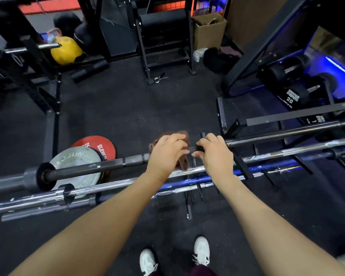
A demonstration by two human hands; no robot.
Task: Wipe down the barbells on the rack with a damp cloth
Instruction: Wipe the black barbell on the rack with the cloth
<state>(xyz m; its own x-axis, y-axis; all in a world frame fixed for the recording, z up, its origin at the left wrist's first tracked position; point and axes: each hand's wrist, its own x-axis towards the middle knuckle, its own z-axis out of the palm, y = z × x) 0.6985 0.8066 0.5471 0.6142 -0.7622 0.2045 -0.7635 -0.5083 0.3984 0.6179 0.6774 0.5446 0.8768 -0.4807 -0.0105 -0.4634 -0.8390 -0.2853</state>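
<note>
Several barbells lie side by side across a low black rack (241, 166). The farthest is a dark barbell (84, 169) running from lower left to upper right. My left hand (167, 154) grips a brown cloth (182, 163) wrapped round that bar near its middle. My right hand (215, 156) curls round the same bar just to the right, at the rack's upright. Closer to me lie a chrome barbell (108, 185) and a blue barbell (247, 172).
A red plate (100, 145) and a grey plate (76, 156) lean behind the bars at left. A dumbbell rack (299, 92) stands at right, a yellow kettlebell (65, 49) and a cardboard box (209, 30) at the back. My white shoes (201, 250) stand on black rubber floor.
</note>
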